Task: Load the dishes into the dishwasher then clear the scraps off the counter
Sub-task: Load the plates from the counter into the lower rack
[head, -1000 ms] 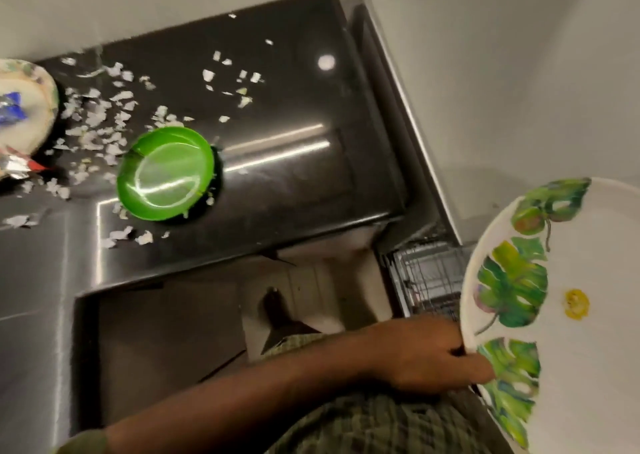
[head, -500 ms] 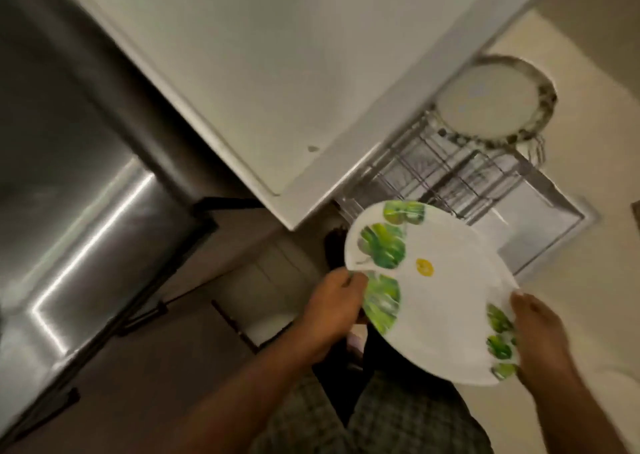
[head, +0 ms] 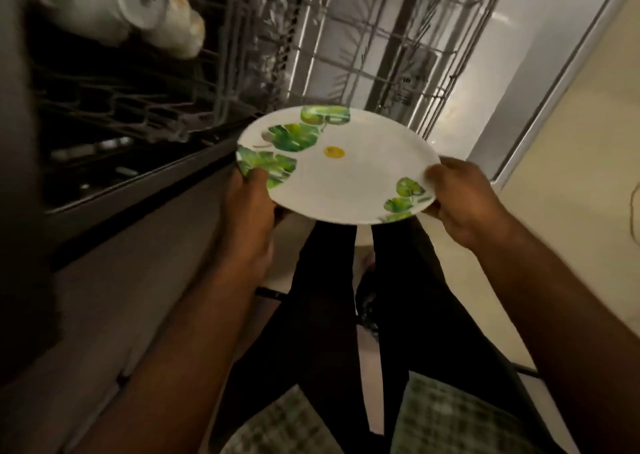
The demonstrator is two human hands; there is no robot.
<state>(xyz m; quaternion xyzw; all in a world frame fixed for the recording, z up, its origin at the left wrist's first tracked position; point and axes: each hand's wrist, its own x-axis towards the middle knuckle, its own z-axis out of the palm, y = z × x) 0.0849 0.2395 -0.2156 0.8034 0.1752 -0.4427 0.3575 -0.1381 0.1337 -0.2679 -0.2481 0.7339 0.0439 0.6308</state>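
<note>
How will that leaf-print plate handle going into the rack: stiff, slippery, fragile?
The plate looks rigid: it stays flat, held only at opposite rims by the left hand and right hand. Its glossy surface is probably slippery. Likely ceramic or melamine, so it may chip against the wire rack.

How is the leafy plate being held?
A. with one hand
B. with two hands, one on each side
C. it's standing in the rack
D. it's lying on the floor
B: the left hand and the right hand each grip an edge of the plate.
</note>
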